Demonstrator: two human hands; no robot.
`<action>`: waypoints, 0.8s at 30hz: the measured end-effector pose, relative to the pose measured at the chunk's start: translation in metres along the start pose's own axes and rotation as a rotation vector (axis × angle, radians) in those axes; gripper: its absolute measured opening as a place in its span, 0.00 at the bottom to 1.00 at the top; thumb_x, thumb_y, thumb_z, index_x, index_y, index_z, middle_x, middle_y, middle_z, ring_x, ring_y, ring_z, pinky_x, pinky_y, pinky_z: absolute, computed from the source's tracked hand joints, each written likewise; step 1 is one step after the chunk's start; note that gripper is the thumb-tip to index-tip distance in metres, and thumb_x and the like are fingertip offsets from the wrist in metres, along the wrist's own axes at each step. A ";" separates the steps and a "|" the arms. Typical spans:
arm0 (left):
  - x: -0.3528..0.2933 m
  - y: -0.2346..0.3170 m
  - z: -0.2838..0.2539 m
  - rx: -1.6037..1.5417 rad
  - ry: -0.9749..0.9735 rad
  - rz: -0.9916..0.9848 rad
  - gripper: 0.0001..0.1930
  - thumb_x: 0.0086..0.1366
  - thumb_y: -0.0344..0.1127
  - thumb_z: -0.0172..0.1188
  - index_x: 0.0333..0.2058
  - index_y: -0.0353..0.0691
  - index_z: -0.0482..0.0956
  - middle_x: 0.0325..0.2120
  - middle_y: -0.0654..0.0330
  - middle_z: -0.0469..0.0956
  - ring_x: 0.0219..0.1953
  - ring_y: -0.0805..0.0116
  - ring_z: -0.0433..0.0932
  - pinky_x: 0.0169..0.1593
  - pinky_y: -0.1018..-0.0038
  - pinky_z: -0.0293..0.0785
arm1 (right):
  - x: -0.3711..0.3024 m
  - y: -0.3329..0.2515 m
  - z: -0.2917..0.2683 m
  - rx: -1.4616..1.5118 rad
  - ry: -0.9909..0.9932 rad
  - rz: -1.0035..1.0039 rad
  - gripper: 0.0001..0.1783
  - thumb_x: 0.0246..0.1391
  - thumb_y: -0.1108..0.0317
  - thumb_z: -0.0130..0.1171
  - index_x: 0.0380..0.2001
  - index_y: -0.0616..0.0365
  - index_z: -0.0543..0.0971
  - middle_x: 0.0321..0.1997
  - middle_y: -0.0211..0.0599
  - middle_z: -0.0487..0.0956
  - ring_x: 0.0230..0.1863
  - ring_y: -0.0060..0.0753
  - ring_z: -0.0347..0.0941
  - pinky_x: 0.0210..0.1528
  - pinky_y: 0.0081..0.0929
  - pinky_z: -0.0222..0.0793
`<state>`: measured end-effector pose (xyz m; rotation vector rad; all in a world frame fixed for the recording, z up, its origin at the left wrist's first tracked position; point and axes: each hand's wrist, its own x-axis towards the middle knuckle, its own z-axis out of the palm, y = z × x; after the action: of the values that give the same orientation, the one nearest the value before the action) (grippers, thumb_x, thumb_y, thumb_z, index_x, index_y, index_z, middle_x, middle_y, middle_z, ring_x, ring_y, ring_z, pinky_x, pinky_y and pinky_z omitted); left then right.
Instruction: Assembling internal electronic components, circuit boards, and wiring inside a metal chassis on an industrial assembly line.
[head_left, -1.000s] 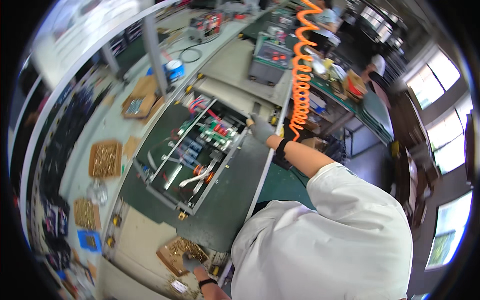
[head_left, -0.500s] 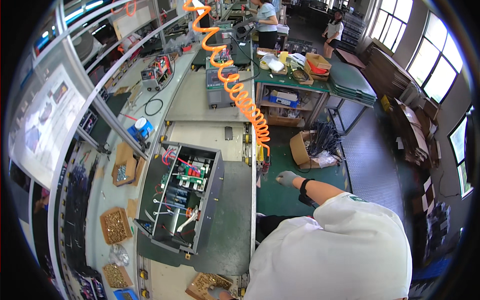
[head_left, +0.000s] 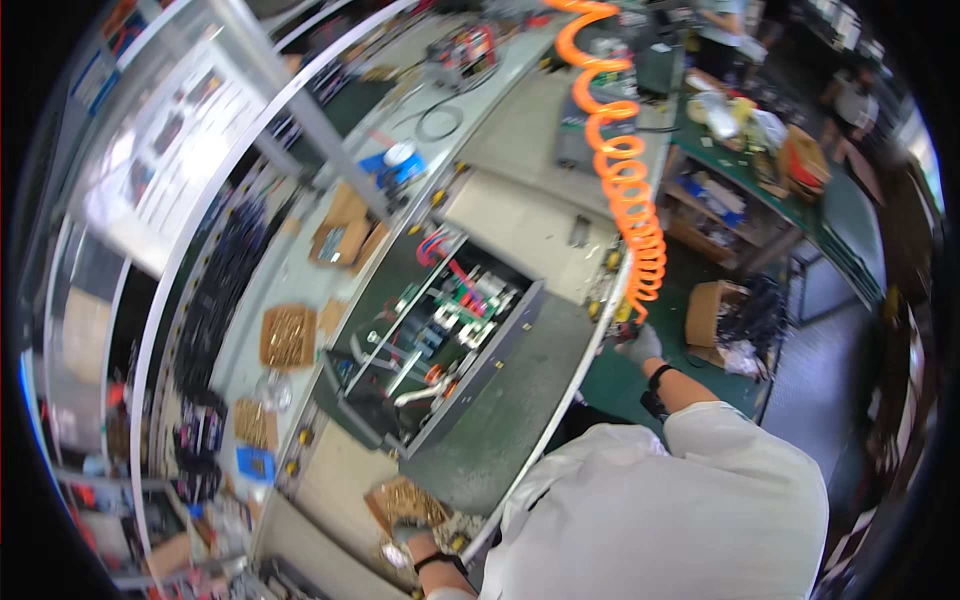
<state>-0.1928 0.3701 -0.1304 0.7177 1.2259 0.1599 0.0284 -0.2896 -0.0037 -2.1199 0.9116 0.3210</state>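
My left hand (head_left: pixel 408 530), in a grey glove, is at the near edge of a cardboard box of brass-coloured fasteners (head_left: pixel 400 502); blur hides how its fingers are set. At the lower end of an orange coiled air hose (head_left: pixel 630 190), my gloved right hand (head_left: pixel 640 346) closes around a small hand-held air tool (head_left: pixel 626 332). Its exact kind is too blurred to tell. Between my hands, an open dark metal housing (head_left: pixel 470 395) sits at a slant on a dark green board (head_left: pixel 530 400). Inside it are green circuit boards (head_left: pixel 480 300), wires and a white-handled part (head_left: pixel 425 395).
Boxes of small metal parts (head_left: pixel 288 337) and a blue tray (head_left: pixel 255 463) line the bench at left. A slanted metal post (head_left: pixel 330 140) rises beyond them. Right of the line stand a green worktable (head_left: pixel 730 150) and a carton of black cables (head_left: pixel 715 320). Two people are farther off.
The view has turned, so the bench now runs at a slant. My right hand has reached the tool on the hose, from which it was apart. My left hand remains at the fastener box.
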 end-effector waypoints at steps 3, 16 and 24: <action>-0.091 0.018 0.076 -0.271 0.016 0.099 0.20 0.64 0.42 0.39 0.48 0.42 0.73 0.45 0.59 0.75 0.43 0.64 0.74 0.43 0.67 0.69 | 0.043 0.055 0.016 0.039 -0.008 -0.091 0.30 0.36 0.75 0.69 0.47 0.54 0.73 0.43 0.30 0.79 0.45 0.27 0.75 0.49 0.23 0.68; -0.264 0.008 0.237 -0.385 -0.702 -0.008 0.18 0.60 0.28 0.57 0.50 0.39 0.70 0.35 0.62 0.72 0.32 0.74 0.69 0.24 0.83 0.64 | 0.048 0.014 -0.013 0.069 -0.091 -0.241 0.24 0.41 0.72 0.68 0.43 0.58 0.71 0.37 0.35 0.78 0.38 0.26 0.74 0.44 0.26 0.70; -0.295 -0.036 0.316 -0.087 -0.731 -0.029 0.24 0.58 0.27 0.59 0.54 0.39 0.68 0.43 0.56 0.73 0.34 0.72 0.69 0.31 0.81 0.66 | 0.033 -0.135 -0.135 0.659 -0.483 -0.724 0.33 0.46 0.48 0.65 0.49 0.59 0.69 0.43 0.31 0.75 0.43 0.28 0.71 0.46 0.28 0.69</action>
<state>-0.0236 0.0695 0.1328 0.6021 0.5262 -0.0743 0.1365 -0.3492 0.1454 -1.5115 -0.0695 0.1143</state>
